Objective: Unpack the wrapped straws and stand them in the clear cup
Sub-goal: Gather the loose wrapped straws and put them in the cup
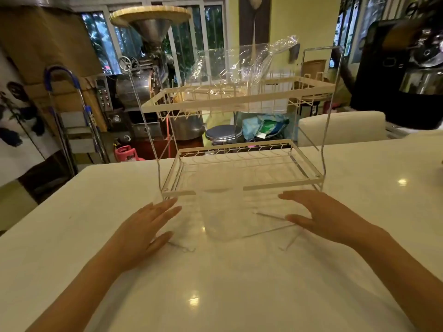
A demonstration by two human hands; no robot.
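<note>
A clear plastic cup (221,215) stands upright on the white table (215,283), between my two hands. My left hand (143,230) lies flat on the table to the cup's left, fingers spread, holding nothing. My right hand (321,215) hovers flat to the cup's right, fingers apart and empty. Thin wrapped straws (268,231) lie on the table beside and partly under my right hand. Another thin wrapped piece (182,247) lies by my left thumb. The cup looks empty.
A white two-tier wire dish rack (239,164) stands right behind the cup. Crumpled clear plastic wrap (251,68) sits on its upper shelf. A white chair back (340,130) is beyond the table at right; metal machines stand at the back left.
</note>
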